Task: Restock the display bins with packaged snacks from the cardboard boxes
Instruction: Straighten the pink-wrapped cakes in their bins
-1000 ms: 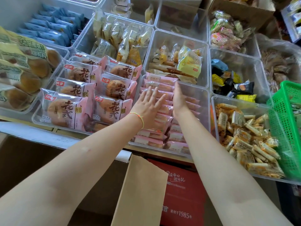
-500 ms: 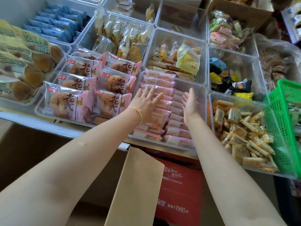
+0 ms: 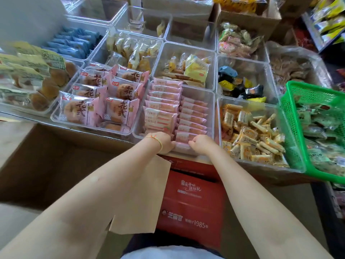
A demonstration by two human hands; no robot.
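Both hands sit at the near edge of the clear bin (image 3: 212, 109) of pink snack packets (image 3: 192, 119): left hand (image 3: 163, 143) and right hand (image 3: 200, 144), fingers curled onto the nearest packets, slightly apart. Red cardboard box (image 3: 190, 202) stands below.

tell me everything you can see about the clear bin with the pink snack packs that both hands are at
The clear plastic bin is rectangular, with thin see-through walls, and sits level among similar bins at the display's front edge. It holds two rows of pink snack packs, overlapped front to back; the left row stands higher. The left hand and right hand, fingers curled, are at its near end on the nearest packs. A red carton stands below.
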